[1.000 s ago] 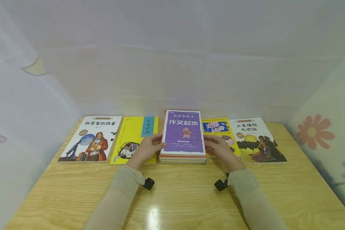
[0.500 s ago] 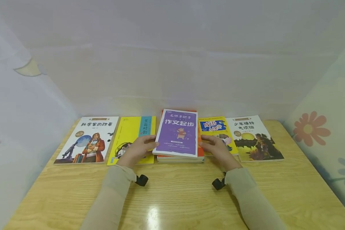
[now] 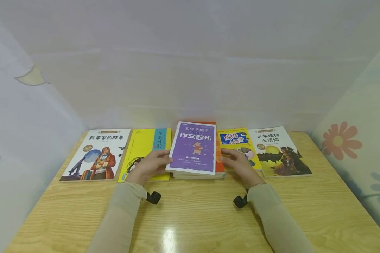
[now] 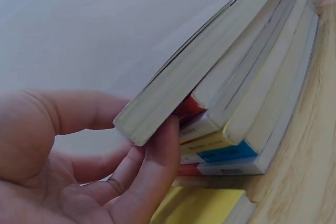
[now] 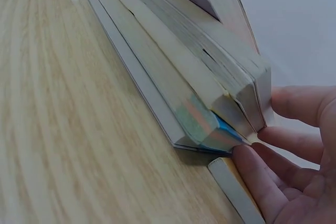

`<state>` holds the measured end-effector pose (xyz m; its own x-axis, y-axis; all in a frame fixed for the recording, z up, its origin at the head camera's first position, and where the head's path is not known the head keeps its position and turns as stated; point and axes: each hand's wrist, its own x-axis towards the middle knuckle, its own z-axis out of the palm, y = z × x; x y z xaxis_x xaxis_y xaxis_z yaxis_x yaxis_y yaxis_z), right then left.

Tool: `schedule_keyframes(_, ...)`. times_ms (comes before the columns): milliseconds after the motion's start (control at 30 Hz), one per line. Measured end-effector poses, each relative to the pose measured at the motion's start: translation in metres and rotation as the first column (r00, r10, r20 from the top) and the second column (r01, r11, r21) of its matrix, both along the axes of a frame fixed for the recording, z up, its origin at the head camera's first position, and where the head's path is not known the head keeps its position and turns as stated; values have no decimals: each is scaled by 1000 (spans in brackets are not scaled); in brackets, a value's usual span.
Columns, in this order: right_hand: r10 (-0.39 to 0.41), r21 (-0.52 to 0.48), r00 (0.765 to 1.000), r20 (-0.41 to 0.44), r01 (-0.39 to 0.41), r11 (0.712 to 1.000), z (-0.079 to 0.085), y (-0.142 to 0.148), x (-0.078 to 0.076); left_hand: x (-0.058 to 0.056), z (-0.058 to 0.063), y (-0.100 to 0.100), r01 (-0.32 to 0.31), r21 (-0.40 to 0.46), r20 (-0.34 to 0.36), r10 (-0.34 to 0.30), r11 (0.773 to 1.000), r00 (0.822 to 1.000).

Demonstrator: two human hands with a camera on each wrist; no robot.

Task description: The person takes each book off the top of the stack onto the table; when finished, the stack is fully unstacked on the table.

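Purple bk (image 3: 193,149): slid to 9 o'clock, so parting w/ stack (image 3: 197,176).
My L hand (image 3: 149,166): pinching it.
R hand (image 3: 240,165): loose, contact unclear.

High downward head view; close wrist views; book stack (image 5: 168,51) in all.

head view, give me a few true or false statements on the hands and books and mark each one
1. The left hand pinches the purple book. True.
2. The right hand also grips the purple book. False: it touches the stack beneath.
3. An orange cover shows beside the purple book's right edge. True.
4. The purple book lies squarely on the stack. False: it is tilted and overhangs on the left.
5. The row's right-end book has a dark scene below its white top. True.
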<state>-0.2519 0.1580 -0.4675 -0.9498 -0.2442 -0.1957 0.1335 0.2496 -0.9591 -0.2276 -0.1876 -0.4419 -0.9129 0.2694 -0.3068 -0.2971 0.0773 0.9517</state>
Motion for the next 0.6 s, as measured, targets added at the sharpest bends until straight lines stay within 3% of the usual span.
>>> schedule_keyframes(167,-16,-3,1000,3,16,1000,-1,2,2,0,-2,3,-2,-13,-38,1,1000,999)
schedule_keyframes(267,-25,-7,1000,2,25,1000,-1,3,1,1,3,6,-7,-11,-65,6,1000,998)
schedule_keyframes(433,-53,-20,998,17,53,998,-1,-1,-1,4,12,9,-48,-35,-116,44,998,992)
schedule_keyframes(600,-79,-42,997,25,80,996,-3,-5,-2,9,10,9,-85,-66,-164,73,994,984)
